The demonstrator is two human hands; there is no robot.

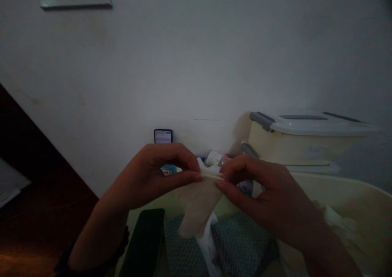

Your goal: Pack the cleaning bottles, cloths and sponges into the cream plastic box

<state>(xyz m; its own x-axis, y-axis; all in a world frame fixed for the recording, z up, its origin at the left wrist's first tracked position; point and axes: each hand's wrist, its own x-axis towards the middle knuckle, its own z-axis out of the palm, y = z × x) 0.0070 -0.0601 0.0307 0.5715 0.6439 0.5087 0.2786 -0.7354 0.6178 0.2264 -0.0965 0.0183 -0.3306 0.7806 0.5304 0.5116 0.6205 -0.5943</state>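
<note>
A small beige sock (199, 211) hangs toe-down in the middle of the head view, held up by its top edge. My left hand (162, 168) pinches the left side of that edge between thumb and fingers. On the other side, my right hand (260, 185) pinches the right end the same way, so both hands are closed on the sock with a short gap between them. White material shows along the cuff above the fingertips. Behind and below the sock lies a grey-green textured cloth (180, 244), with a white strip (208, 248) across it.
A phone (163, 136) leans against the wall behind my left hand. Partly hidden bottles (214, 157) stand behind the sock. To the right are stacked lidded storage boxes (294, 146) and a pale tub (343, 183) with crumpled white material in it. A dark green block (147, 240) lies lower left.
</note>
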